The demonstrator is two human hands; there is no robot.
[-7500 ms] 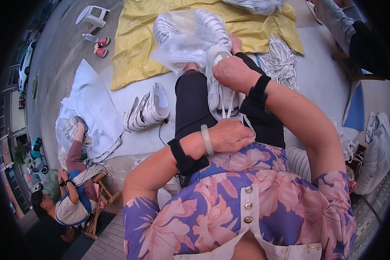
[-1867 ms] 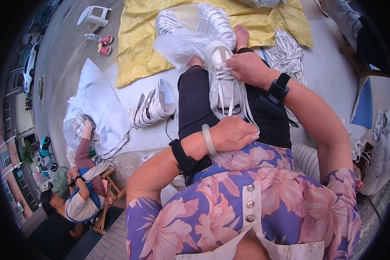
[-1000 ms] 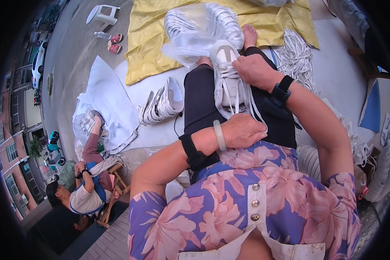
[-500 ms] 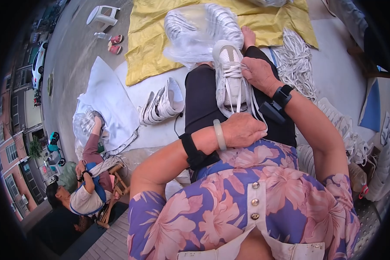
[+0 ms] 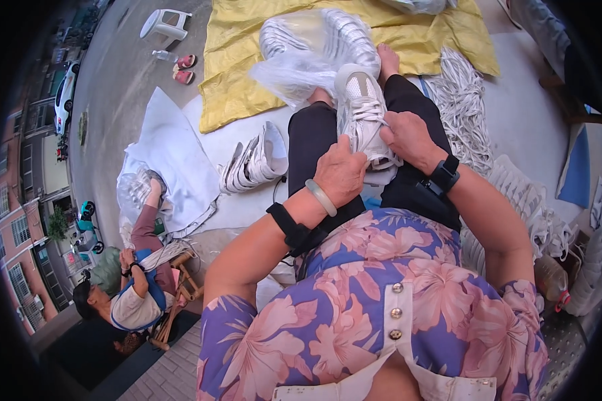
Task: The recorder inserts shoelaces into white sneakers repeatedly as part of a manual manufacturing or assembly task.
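On your lap, between your black-trousered thighs, a white sneaker [image 5: 362,110] is lying toe away from you, and you are working it with both hands. Your left hand [image 5: 341,172] is curling over its heel end on the near left, fingers closed against the shoe. Your right hand [image 5: 409,137] is gripping its right side near the laces, fingers folded onto it. Beyond your knees a clear plastic bag [image 5: 314,50] of more white shoes is resting on a yellow cloth [image 5: 241,73]. Beside your left thigh a pair of sneakers [image 5: 254,160] is lying on white sheeting. Coils of white laces [image 5: 458,110] are piling up to your right. Another person [image 5: 130,294] is sitting at lower left.
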